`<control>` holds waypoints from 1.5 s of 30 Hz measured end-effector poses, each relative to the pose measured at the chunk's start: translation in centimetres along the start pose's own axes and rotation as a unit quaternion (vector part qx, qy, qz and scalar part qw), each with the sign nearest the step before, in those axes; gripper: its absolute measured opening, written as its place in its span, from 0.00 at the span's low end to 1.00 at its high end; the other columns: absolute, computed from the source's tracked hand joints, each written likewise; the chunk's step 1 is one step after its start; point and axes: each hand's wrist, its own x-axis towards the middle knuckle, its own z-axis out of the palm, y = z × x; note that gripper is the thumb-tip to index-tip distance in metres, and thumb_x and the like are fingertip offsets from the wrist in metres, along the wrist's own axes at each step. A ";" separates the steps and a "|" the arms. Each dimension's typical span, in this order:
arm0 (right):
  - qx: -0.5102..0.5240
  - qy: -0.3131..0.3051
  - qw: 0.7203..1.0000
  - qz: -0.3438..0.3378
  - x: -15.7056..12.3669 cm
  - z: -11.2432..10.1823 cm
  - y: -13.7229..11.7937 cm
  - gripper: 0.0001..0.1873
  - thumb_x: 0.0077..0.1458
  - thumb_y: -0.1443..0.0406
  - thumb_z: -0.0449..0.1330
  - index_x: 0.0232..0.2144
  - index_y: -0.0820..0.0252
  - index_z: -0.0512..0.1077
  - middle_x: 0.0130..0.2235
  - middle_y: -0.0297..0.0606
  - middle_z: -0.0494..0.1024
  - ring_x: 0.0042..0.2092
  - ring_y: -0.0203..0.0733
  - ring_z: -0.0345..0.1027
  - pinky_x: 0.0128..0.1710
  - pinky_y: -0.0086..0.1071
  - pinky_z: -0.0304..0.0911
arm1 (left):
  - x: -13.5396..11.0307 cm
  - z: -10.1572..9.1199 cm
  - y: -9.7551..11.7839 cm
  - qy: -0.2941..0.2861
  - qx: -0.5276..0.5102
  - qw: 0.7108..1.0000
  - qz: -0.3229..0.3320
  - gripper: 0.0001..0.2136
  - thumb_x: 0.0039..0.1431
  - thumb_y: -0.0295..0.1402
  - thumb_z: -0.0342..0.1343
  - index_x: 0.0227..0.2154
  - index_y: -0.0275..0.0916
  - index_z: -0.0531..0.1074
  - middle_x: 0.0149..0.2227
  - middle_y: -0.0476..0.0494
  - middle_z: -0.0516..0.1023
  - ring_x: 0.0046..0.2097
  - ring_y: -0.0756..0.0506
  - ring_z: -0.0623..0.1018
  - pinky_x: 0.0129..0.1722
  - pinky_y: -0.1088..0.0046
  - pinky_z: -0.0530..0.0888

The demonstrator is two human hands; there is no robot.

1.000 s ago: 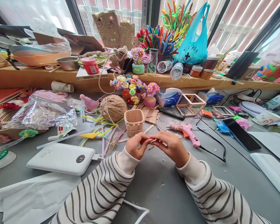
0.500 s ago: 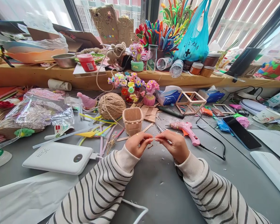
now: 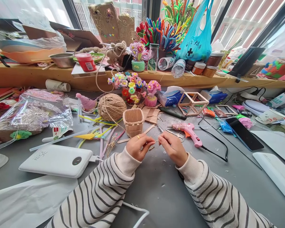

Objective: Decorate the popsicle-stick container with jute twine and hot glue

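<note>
Head cam, looking fwd/down @ hands (image 3: 138,147).

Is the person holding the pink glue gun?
No, the pink glue gun lies on the table, held by neither left hand nor right hand.

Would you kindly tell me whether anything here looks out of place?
On the ledge, a printed cup and a clear container lie on their sides, whereas the nearby glass bottle stands upright. Small pale scraps also litter the table.

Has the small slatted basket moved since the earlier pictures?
No; the basket keeps its place just right of the twine ball, neither nearer nor farther; only the view shifted slightly.
</note>
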 end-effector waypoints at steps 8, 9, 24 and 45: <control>0.016 0.002 1.000 0.024 0.1 0.3 0.1 0.20 0.59 0.59 0.45 0.16 0.56 0.53 0.18 0.28 0.55 0.21 0.32 0.51 0.22 0.27 0.51 | 0.0 0.0 0.0 0.000 0.043 0.999 0.019 0.07 0.59 0.30 0.51 0.27 0.36 0.71 0.23 0.46 0.76 0.23 0.51 0.71 0.25 0.75 0.69; 0.017 0.005 1.000 0.024 0.1 0.2 0.1 0.20 0.59 0.58 0.45 0.16 0.56 0.53 0.18 0.29 0.55 0.21 0.32 0.51 0.22 0.27 0.51 | 0.0 -0.1 0.0 -0.002 0.049 0.999 0.021 0.08 0.59 0.30 0.51 0.27 0.36 0.72 0.23 0.46 0.76 0.23 0.51 0.71 0.25 0.75 0.68; 0.035 0.039 0.998 0.035 -0.2 -0.1 0.4 0.25 0.60 0.56 0.45 0.14 0.58 0.60 0.15 0.30 0.61 0.19 0.31 0.56 0.21 0.27 0.56 | -0.6 -1.3 -0.3 0.017 0.116 0.992 0.054 0.05 0.57 0.29 0.54 0.28 0.36 0.73 0.23 0.48 0.76 0.25 0.49 0.72 0.28 0.73 0.66; -0.004 0.042 0.997 -0.072 -0.5 -0.3 -0.2 0.11 0.56 0.63 0.53 0.23 0.58 0.70 0.24 0.35 0.71 0.26 0.35 0.62 0.24 0.28 0.60 | -1.4 -4.4 -1.9 0.028 0.263 0.960 0.089 0.07 0.58 0.32 0.52 0.29 0.43 0.75 0.24 0.51 0.79 0.27 0.50 0.76 0.43 0.68 0.69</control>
